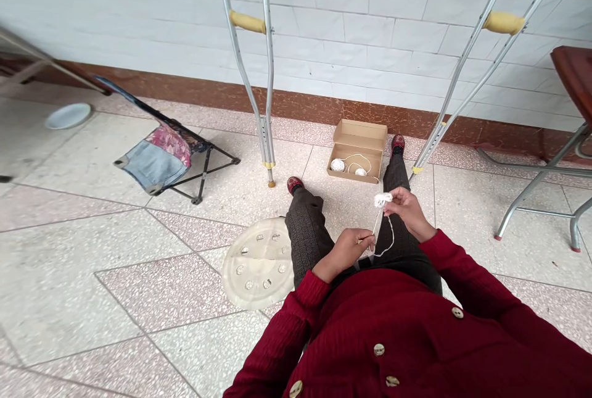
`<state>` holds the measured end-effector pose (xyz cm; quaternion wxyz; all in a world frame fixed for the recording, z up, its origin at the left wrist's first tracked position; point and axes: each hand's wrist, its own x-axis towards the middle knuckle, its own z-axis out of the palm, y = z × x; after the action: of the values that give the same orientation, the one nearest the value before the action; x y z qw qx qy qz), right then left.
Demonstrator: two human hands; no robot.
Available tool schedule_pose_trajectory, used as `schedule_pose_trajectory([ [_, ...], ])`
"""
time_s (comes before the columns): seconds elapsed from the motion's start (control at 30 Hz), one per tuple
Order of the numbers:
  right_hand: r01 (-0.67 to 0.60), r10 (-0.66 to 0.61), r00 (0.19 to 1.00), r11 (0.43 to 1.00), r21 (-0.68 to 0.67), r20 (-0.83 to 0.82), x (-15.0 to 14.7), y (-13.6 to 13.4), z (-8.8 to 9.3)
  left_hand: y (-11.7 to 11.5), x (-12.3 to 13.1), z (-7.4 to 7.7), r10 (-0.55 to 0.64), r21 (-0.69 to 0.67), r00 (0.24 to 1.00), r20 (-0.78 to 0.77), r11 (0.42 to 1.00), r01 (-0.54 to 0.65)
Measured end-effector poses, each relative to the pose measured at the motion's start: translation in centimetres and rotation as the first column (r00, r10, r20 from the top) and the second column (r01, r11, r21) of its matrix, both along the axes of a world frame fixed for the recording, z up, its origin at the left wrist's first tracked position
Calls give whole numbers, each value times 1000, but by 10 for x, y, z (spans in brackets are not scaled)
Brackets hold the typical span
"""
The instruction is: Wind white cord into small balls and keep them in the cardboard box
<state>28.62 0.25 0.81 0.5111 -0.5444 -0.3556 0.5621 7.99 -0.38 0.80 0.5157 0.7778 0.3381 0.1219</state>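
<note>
My right hand [407, 208] pinches a small bundle of looped white yarn [382, 200] above my right leg. Lower and to the left, my left hand [350, 248] is closed on a strand of white yarn [377, 223] that runs up to the bundle. A slack loop of the same yarn [393, 237] hangs between the two hands. Past my hands, an open cardboard box [359, 134] sits on the floor with a larger yarn ball [338, 165] and a smaller yarn ball [361, 171] in it. One strand comes over the box's front edge towards my hands.
Two crutches, left [267, 120] and right [456, 92], lean against the tiled wall. A folding stool [164, 160] stands at left, a white dish [68, 116] beyond it. A round perforated disc [256, 262] lies beside my left leg. A metal-legged chair [546, 182] stands at right.
</note>
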Motion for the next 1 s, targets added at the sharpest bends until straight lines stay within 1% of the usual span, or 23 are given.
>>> schedule_pose_trajectory([
  [0.07, -58, 54, 979, 998, 14, 197, -5, -2, -17, 0, -1, 4, 3, 71, 999, -39, 997, 0],
  [0.13, -145, 133, 911, 989, 3, 390, -9, -8, -28, 2, -4, 5, 1, 162, 993, -116, 987, 18],
  [0.2, -218, 183, 819, 976, -1, 543, -9, -16, -31, 4, -7, 4, -24, 233, 984, -178, 970, 65],
  [0.23, -250, 204, 784, 968, -3, 587, -8, -20, -30, 5, -9, 3, -40, 257, 980, -194, 962, 90],
  [0.27, -288, 242, 764, 958, -21, 598, -7, -22, -29, 7, -10, 2, -54, 276, 978, -202, 955, 109],
  [0.3, -336, 313, 763, 939, -66, 565, -4, -25, -27, 9, -11, 2, -60, 291, 977, -204, 949, 119],
  [0.33, -405, 418, 771, 904, -136, 480, -2, -27, -25, 12, -12, 2, -62, 301, 978, -200, 946, 121],
  [0.37, -494, 537, 771, 844, -209, 342, 0, -29, -22, 15, -12, 3, -59, 304, 980, -191, 945, 117],
  [0.4, -586, 633, 755, 768, -257, 172, 1, -31, -19, 18, -12, 5, -58, 298, 982, -177, 948, 110],
  [0.43, -661, 686, 728, 702, -266, 2, 2, -33, -15, 21, -11, 6, -59, 280, 986, -156, 955, 101],
  [0.47, -702, 694, 708, 670, -240, -134, 3, -34, -10, 23, -10, 8, -56, 255, 990, -129, 963, 87],
  [0.5, -707, 669, 707, 680, -196, -228, 3, -36, -5, 25, -10, 9, -49, 221, 994, -99, 973, 70],
  [0.53, -678, 625, 726, 720, -148, -286, 3, -37, 1, 25, -9, 9, -38, 182, 997, -69, 982, 50],
  [0.6, -560, 501, 788, 824, -80, -358, 2, -37, 13, 22, -7, 6, -2, 103, 1000, -24, 995, 4],
  [0.67, -404, 348, 846, 913, -58, -404, 2, -31, 21, 13, -4, 1, 26, 40, 1000, -5, 999, -26],
  [0.73, -204, 161, 902, 977, -68, -400, 2, -20, 22, 2, 0, -5, 19, 4, 1000, -10, 1000, -19],
  [0.77, -102, 67, 927, 992, -75, -369, 3, -14, 20, -3, 1, -6, 0, -3, 1000, -19, 1000, 0],
  [0.83, 58, -73, 970, 996, -71, -233, 6, -3, 9, -11, 3, -5, -36, 13, 998, -41, 999, 37],
  [0.87, 95, -102, 986, 994, -54, -130, 7, 1, 1, -13, 2, -3, -44, 43, 998, -55, 998, 46],
  [0.9, 95, -95, 995, 995, -36, -13, 7, 3, -7, -12, 1, 1, -42, 87, 997, -71, 995, 48],
  [0.93, 59, -56, 993, 998, -23, 104, 7, 2, -15, -10, -1, 4, -30, 142, 996, -86, 989, 42],
  [0.97, -5, 10, 980, 1000, -24, 201, 6, -1, -22, -7, -3, 7, -14, 200, 995, -99, 979, 34],
  [1.0, -91, 99, 961, 995, -40, 260, 4, -7, -28, -2, -7, 10, 3, 253, 994, -111, 967, 26],
])
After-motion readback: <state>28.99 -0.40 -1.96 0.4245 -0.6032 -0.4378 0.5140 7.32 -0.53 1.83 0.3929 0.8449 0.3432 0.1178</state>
